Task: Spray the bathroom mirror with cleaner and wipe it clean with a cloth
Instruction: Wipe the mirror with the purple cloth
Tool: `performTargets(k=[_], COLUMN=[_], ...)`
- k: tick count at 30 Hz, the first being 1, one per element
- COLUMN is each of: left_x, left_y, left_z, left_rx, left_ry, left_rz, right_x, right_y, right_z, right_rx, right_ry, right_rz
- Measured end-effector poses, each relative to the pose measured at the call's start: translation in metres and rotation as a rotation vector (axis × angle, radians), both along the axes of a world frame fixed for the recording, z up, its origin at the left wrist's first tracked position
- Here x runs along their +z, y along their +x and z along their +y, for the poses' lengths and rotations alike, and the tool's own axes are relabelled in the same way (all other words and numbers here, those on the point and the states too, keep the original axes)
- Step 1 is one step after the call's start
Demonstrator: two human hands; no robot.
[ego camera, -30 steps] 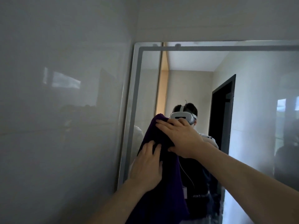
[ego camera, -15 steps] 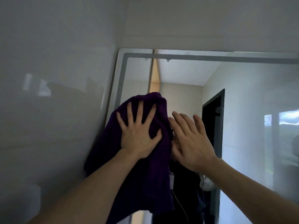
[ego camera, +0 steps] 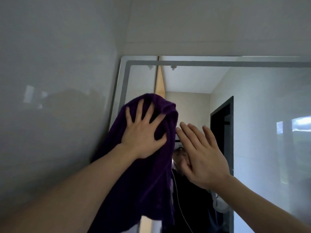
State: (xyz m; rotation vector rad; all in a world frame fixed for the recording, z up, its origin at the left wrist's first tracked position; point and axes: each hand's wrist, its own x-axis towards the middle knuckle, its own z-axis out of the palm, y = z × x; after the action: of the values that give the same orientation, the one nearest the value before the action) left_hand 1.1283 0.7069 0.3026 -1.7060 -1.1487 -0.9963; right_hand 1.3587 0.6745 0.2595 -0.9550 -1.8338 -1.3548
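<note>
Cloth pressed to mirror, upper left corner.
Left hand (ego camera: 143, 140), fingers spread flat, presses the purple cloth (ego camera: 144, 174) against the mirror (ego camera: 252, 115); right hand (ego camera: 202, 158), fingers straight, holds nothing, just beside the cloth.

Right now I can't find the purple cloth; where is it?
In the head view, the purple cloth hangs against the mirror's upper left corner, pressed under the left hand.

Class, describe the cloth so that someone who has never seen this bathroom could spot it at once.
Find the big framed mirror on the far wall, then go to its upper left corner. There the left hand presses the cloth flat against the glass with spread fingers. It is the only dark purple thing, hanging in folds.
</note>
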Motion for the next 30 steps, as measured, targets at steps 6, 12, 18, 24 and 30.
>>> performTargets(k=[6, 12, 18, 24, 30], left_x=[0.044, -0.064, -0.186, -0.115, -0.075], left_y=[0.014, -0.013, -0.048, -0.027, -0.015], left_z=[0.003, 0.003, -0.005, -0.002, 0.005], left_rx=[0.023, 0.025, 0.027, 0.006, 0.030], left_ry=[0.051, 0.024, -0.116, -0.030, 0.006], left_rz=[-0.207, -0.176, -0.023, -0.152, -0.302], right_x=[0.002, -0.034, -0.055, -0.057, -0.057], right_y=[0.001, -0.023, -0.032, -0.033, -0.033], right_z=[0.003, -0.003, -0.005, -0.003, 0.000], right_rx=[-0.031, -0.036, -0.096, -0.087, -0.046], right_ry=[-0.011, -0.038, -0.093, -0.059, -0.041], right_rz=[-0.007, 0.145, 0.139, 0.148, 0.157])
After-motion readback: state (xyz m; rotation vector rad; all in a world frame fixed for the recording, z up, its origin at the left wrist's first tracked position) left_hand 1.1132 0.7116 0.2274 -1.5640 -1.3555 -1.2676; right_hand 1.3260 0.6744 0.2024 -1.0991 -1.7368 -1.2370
